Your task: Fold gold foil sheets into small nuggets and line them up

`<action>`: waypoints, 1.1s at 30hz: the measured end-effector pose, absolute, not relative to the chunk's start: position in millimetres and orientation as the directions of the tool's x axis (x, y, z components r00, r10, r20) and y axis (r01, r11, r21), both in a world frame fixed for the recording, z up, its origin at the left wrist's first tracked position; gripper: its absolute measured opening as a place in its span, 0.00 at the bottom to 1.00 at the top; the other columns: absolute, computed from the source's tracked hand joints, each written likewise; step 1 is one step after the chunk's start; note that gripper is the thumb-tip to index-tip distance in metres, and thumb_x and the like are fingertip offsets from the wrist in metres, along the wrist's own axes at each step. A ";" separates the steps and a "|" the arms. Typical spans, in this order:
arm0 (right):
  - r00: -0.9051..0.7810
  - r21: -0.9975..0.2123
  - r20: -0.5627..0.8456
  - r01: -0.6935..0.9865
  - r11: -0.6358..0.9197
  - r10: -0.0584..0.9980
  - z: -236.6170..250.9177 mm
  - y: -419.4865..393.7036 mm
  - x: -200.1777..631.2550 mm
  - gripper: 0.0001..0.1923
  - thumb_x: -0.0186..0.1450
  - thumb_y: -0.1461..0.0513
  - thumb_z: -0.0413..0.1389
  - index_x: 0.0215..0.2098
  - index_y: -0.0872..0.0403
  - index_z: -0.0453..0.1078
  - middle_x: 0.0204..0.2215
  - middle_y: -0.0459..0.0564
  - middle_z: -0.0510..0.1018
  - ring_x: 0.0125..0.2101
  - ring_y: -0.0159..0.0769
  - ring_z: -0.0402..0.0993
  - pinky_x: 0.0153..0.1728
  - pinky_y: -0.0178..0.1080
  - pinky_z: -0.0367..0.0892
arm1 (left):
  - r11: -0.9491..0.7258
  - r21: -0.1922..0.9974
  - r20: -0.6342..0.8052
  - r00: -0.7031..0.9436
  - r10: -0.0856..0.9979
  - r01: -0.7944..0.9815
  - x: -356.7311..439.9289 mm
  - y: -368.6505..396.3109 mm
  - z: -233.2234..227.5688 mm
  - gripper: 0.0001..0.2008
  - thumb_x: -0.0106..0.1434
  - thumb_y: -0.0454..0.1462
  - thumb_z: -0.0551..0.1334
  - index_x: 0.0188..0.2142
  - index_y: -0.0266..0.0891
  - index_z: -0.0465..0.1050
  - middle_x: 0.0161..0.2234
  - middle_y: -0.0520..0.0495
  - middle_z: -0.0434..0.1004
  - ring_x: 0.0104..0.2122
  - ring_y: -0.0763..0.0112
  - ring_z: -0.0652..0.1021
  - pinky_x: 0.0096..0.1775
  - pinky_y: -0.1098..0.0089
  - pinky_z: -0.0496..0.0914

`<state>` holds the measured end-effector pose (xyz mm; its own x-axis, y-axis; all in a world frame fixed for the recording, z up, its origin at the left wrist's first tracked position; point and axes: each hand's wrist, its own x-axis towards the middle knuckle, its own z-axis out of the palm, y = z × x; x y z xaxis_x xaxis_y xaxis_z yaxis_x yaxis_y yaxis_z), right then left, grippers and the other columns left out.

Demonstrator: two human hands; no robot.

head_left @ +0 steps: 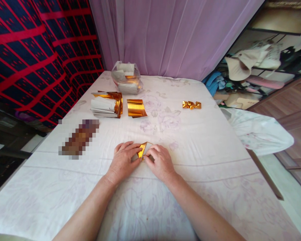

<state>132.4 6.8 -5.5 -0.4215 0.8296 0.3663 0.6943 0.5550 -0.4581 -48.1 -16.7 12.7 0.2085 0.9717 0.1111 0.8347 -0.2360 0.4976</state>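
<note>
Both hands, left hand [124,158] and right hand [160,161], pressed flat with fingers curled on a small gold foil sheet [141,150], mid-fold; creasing it further would call for firm, even fingertip pressure.

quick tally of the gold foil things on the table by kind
folded gold piece under both hands: 1
flat gold sheet: 1
stack of sheets, gold on top: 1
finished gold twist: 1
bag holding paper and some gold: 1
total: 5
</note>
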 end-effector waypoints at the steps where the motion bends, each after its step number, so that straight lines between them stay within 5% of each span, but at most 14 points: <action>1: -0.422 -0.457 0.366 0.695 0.555 0.830 -5.6 6.9 132.4 0.05 0.61 0.64 0.60 0.27 0.52 0.70 0.30 0.47 0.75 0.33 0.37 0.71 0.36 0.39 0.60 | -0.233 0.498 0.107 0.207 0.972 0.836 -47.9 -16.8 13.0 0.15 0.62 0.38 0.63 0.49 0.49 0.75 0.53 0.53 0.76 0.57 0.56 0.68 0.57 0.51 0.57; 33: -0.408 -0.516 0.322 0.681 0.520 0.854 -5.4 10.2 134.3 0.05 0.61 0.68 0.57 0.31 0.51 0.69 0.31 0.46 0.75 0.35 0.37 0.71 0.37 0.38 0.61 | -0.213 0.490 0.123 0.174 0.977 0.845 -43.3 -17.6 12.6 0.17 0.59 0.38 0.64 0.49 0.49 0.75 0.53 0.51 0.76 0.56 0.55 0.69 0.57 0.51 0.57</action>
<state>134.3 10.2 -5.4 -0.4083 0.8541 0.3222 0.6810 0.5200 -0.5155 -43.3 -17.6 12.6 0.1743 0.9769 0.1235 0.8454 -0.2127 0.4899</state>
